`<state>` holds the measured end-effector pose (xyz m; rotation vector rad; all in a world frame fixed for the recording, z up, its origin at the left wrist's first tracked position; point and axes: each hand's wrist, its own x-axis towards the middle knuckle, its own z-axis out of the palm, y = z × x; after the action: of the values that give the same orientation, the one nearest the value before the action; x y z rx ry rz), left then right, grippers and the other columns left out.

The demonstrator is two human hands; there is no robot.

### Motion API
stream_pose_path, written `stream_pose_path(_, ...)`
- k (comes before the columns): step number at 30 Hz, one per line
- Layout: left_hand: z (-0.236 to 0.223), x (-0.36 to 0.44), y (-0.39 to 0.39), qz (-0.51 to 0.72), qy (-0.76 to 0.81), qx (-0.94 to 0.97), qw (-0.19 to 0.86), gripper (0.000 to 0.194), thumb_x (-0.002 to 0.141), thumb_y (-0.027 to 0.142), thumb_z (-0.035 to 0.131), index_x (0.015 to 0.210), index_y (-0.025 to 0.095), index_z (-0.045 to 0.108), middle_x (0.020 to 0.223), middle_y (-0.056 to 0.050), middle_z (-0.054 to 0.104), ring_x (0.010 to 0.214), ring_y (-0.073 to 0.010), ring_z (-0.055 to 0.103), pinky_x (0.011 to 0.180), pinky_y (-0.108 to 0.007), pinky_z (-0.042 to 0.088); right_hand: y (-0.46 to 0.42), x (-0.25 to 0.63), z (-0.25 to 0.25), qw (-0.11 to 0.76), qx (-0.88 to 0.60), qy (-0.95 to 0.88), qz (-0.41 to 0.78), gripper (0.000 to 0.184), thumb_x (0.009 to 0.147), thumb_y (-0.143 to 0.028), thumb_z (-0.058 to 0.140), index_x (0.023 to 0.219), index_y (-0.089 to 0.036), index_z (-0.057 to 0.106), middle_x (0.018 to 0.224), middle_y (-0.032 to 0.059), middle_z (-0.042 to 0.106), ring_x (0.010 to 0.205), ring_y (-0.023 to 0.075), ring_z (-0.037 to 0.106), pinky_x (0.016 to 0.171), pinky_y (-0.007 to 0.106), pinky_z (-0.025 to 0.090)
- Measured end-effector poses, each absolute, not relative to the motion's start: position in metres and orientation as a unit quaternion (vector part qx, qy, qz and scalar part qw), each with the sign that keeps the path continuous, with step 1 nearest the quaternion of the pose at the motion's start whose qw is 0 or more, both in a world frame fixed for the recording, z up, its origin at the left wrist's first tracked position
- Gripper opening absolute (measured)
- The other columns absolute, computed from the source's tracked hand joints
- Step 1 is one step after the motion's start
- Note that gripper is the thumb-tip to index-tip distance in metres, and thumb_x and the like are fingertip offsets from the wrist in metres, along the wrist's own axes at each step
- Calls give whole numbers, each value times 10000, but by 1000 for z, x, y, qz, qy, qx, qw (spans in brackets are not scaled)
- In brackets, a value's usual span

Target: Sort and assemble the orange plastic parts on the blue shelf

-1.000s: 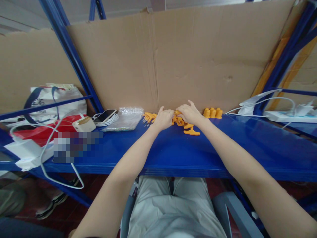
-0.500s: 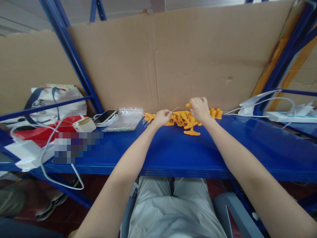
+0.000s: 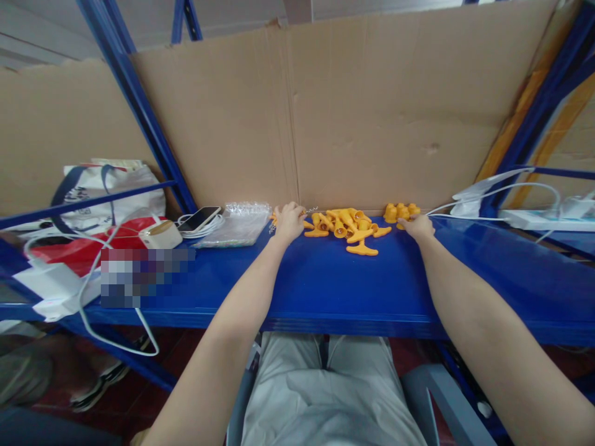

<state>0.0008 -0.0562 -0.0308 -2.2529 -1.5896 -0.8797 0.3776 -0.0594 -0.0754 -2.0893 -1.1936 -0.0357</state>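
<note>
A heap of small orange plastic parts [image 3: 346, 226] lies on the blue shelf [image 3: 325, 279] against the cardboard back wall. My left hand [image 3: 288, 221] rests at the heap's left end with its fingers curled over small orange pieces and thin metal bits there. My right hand [image 3: 418, 227] has its fingers closed at a cluster of upright orange caps [image 3: 400, 212] to the right of the heap. What its fingertips hold is hidden.
Left of the heap lie a clear plastic bag [image 3: 237, 224], a phone [image 3: 199, 218] on white cables, a small white case [image 3: 161, 234] and a tote bag [image 3: 109, 186]. A white power strip [image 3: 543, 218] with cables sits at right. Blue rack posts slant on both sides.
My right hand has moved right from the heap to the row of upright caps. My left hand has slid slightly left. The heap now lies uncovered.
</note>
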Motion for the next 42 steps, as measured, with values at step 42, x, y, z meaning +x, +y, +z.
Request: stream_pose_path(42,-48,-10,-41,-116,-566,-815,42,417,918,240,584,1311,312,701,1327,-65,711,1247,-273,647,1073,-375,489,-72,352,-61,290,-814,-502,39,100,842,-268,717,773,-217,668,968,114,702,1074,322,625,904,446,436)
